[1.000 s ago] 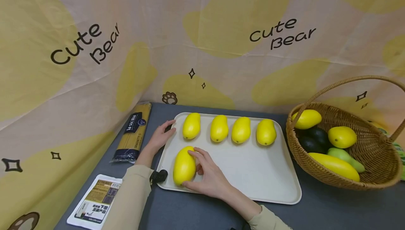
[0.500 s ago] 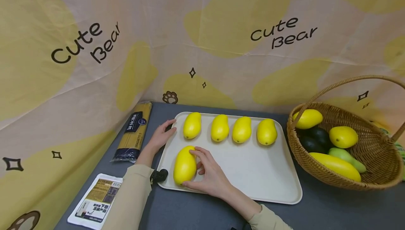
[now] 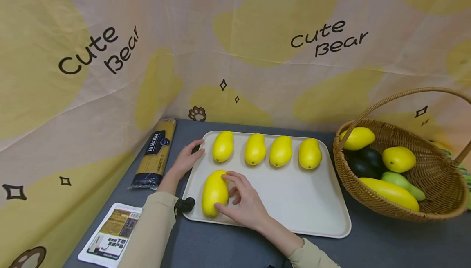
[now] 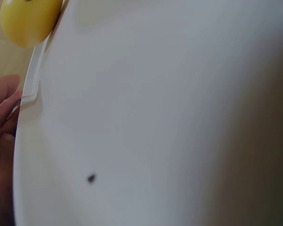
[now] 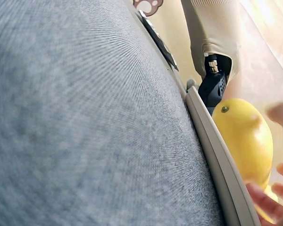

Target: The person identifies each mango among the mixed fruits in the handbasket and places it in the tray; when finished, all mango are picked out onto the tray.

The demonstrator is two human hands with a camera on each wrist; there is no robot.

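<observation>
A yellow mango [image 3: 214,193] lies on the front left of the white tray [image 3: 294,202]. Beside it is my right hand [image 3: 247,203], its fingers loosely bent around the mango's right side. In the right wrist view the thumb [image 5: 279,113] stands apart from the mango [image 5: 245,141], while the fingers are close to its far end; whether they touch is unclear. My left hand [image 3: 185,161] is at the tray's left edge with fingertips at the rim, also seen in the left wrist view. Several more mangoes [image 3: 281,151] form a row along the tray's back.
To the right stands a wicker basket [image 3: 441,190] with an arched handle, holding yellow mangoes, dark avocados, a green pear-shaped fruit and a long yellow fruit. A spaghetti pack [image 3: 154,153] and a white pouch [image 3: 112,235] lie left. A printed cloth [image 3: 257,55] hangs behind.
My right thumb has come away from the mango's near end, and the hand's grip on it has loosened. The mango and my left hand have stayed in place.
</observation>
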